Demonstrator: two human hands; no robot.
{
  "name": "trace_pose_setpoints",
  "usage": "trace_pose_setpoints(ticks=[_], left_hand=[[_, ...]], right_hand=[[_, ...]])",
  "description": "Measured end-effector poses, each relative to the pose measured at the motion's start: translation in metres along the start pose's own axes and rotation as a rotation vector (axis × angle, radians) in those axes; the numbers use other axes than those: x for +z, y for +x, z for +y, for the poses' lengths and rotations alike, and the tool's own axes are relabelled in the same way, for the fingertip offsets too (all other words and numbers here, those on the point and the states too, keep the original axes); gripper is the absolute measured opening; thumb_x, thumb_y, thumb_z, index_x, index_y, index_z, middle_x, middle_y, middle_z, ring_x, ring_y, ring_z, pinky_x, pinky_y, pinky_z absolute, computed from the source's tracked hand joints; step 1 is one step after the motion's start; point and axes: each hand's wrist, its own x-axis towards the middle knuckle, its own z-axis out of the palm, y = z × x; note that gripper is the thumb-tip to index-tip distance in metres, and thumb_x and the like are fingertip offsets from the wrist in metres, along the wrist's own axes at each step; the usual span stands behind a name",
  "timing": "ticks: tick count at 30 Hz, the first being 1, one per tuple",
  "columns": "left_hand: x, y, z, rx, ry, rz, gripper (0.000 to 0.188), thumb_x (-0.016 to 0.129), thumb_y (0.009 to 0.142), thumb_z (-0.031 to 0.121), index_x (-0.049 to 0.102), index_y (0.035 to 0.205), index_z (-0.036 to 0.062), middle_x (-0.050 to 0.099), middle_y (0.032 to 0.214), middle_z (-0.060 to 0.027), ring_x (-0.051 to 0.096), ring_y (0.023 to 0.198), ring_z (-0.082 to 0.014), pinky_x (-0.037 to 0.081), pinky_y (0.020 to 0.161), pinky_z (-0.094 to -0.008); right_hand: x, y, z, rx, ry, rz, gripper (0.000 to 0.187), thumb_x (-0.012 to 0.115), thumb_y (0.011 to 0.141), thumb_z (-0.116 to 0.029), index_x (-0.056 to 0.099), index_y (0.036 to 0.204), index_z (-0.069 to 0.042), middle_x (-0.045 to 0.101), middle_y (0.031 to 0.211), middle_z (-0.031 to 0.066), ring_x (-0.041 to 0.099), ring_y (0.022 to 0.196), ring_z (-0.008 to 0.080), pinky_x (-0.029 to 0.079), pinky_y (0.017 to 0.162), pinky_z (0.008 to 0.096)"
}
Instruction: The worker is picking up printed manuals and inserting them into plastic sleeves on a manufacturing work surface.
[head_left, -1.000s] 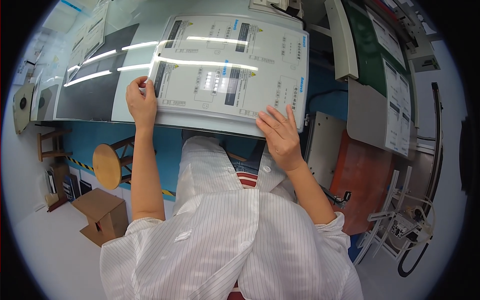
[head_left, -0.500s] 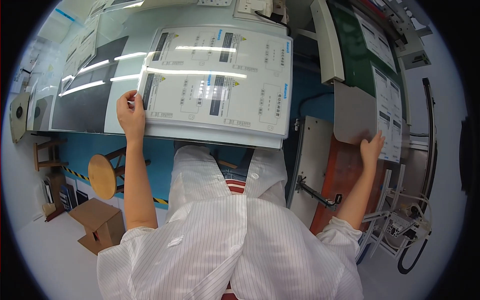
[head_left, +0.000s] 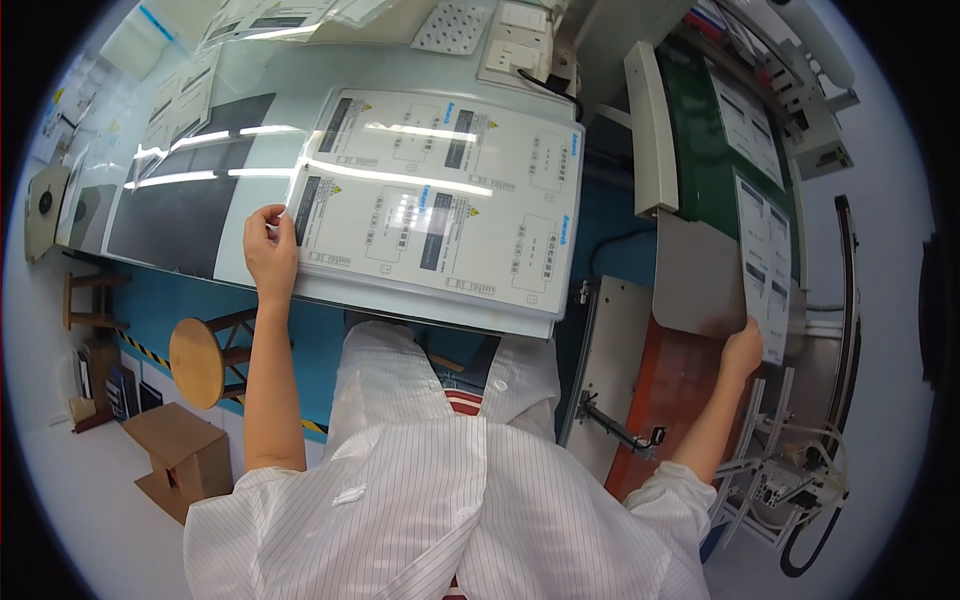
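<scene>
A stack of clear-coated printed sheets (head_left: 440, 215), white with dark panels and small yellow triangles, lies on the glass-topped table in front of me. My left hand (head_left: 270, 258) is closed at the stack's left edge, thumb and fingers pinching the sheet edge there. Over on the right, a similar printed sheet (head_left: 765, 270) lies lengthwise on the green conveyor belt (head_left: 690, 140), its near end past the grey metal plate (head_left: 697, 275). At that sheet's near left corner my right hand (head_left: 741, 350) is closed, its fingertips partly hidden. Another printed sheet (head_left: 745, 125) lies farther back on the belt.
A dark mat (head_left: 185, 195) and more sheets (head_left: 182, 100) lie on the table's left. Power sockets (head_left: 516, 50) stand at the back. Below left are a round wooden stool (head_left: 197, 362) and a cardboard box (head_left: 185, 450). A metal frame (head_left: 780, 480) stands at the right.
My right hand has closed at the near corner of the belt sheet, fingers more curled. My left hand stays at the stack's edge. The whole view has shifted, with the table lower in it.
</scene>
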Motion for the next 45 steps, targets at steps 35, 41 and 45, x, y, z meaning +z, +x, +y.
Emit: trace_pose_setpoints(ticks=[35, 41, 45], left_hand=[[-0.017, 0.031, -0.025, -0.168, -0.286, -0.287, 0.019, 0.073, 0.088, 0.021, 0.066, 0.087, 0.0028, 0.058, 0.077, 0.0035, 0.048, 0.069, -0.0046, 0.040, 0.063, -0.0199], [-0.008, 0.018, -0.016, -0.083, -0.218, -0.184, 0.022, 0.071, 0.090, 0.024, 0.064, 0.089, 0.0033, 0.054, 0.075, 0.0056, 0.041, 0.064, -0.0035, 0.036, 0.058, -0.0190], [-0.009, 0.017, -0.014, -0.073, -0.219, -0.186, 0.024, 0.071, 0.090, 0.026, 0.064, 0.089, 0.0036, 0.052, 0.075, 0.0055, 0.039, 0.065, -0.0039, 0.035, 0.057, -0.0197]], right_hand=[[-0.052, -0.195, -0.223, -0.887, 0.719, -0.065, 0.061, 0.069, 0.087, -0.019, 0.047, 0.142, -0.005, 0.034, 0.153, 0.0208, 0.035, 0.140, 0.0374, 0.031, 0.112, 0.0442], [-0.051, -0.198, -0.222, -0.713, 0.945, -0.309, 0.080, 0.071, 0.087, -0.029, 0.030, 0.151, -0.006, 0.028, 0.157, 0.0183, 0.034, 0.142, 0.0335, 0.033, 0.112, 0.0392], [-0.045, -0.199, -0.223, -0.665, 0.946, -0.305, 0.082, 0.073, 0.086, -0.028, 0.029, 0.152, -0.006, 0.030, 0.156, 0.0172, 0.036, 0.141, 0.0315, 0.034, 0.112, 0.0389]])
